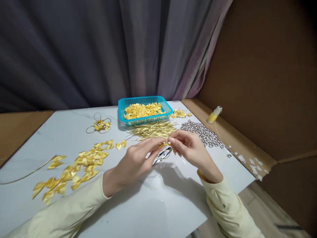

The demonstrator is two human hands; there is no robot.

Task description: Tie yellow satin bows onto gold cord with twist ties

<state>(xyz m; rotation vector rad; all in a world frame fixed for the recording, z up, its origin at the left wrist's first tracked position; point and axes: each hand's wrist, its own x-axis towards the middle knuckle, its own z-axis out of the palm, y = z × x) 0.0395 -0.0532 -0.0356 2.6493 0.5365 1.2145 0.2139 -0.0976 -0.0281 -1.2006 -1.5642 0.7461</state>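
Fingers and thumb pinched, my left hand (132, 163) holds a small yellow ribbon bow (163, 144), mostly covered by the fingertips. My right hand (192, 150) meets it there, thumb and index finger closed at the bow's right side; exactly what they grip is too small to make out. A thin gold wire loop (170, 152) shows just below the fingertips. Under the hands lies a dark metal tool (158, 160), partly hidden, perhaps snips. Just beyond the hands is a pile of gold wire ties (153, 130).
A blue basket (120, 110) of yellow bows stands at the back. Loose bows (90, 157) lie on the left, near a finished-looking bow cluster with wire loops (100, 125). Silver beads (201, 132) are heaped on the right, beside a yellow thread spool (214, 115) on the cardboard edge.
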